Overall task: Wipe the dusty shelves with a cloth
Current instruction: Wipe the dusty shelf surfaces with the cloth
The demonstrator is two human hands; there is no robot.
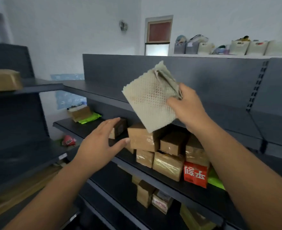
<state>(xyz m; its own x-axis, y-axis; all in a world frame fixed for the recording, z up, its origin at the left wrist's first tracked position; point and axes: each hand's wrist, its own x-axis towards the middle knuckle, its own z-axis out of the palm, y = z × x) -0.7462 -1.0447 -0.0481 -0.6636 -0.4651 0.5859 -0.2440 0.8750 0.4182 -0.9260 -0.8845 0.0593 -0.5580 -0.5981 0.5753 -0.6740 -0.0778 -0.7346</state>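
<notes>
My right hand (186, 105) grips a pale green waffle-textured cloth (150, 100) by its right edge and holds it in the air in front of the dark grey top shelf (93, 91). The cloth hangs flat and partly folded at its top. My left hand (100, 143) is open, fingers spread, reaching toward a small dark brown box (119, 127) on the middle shelf (70, 127); the fingertips are at the box, and I cannot tell whether they touch it.
Several tape-wrapped cardboard boxes (141, 138) and a red box (195, 174) are stacked on the middle shelf under the cloth. A green packet (90, 118) and a parcel lie at its far left. More boxes (145, 193) sit on the lower shelf. Another shelving unit (12, 113) stands at left.
</notes>
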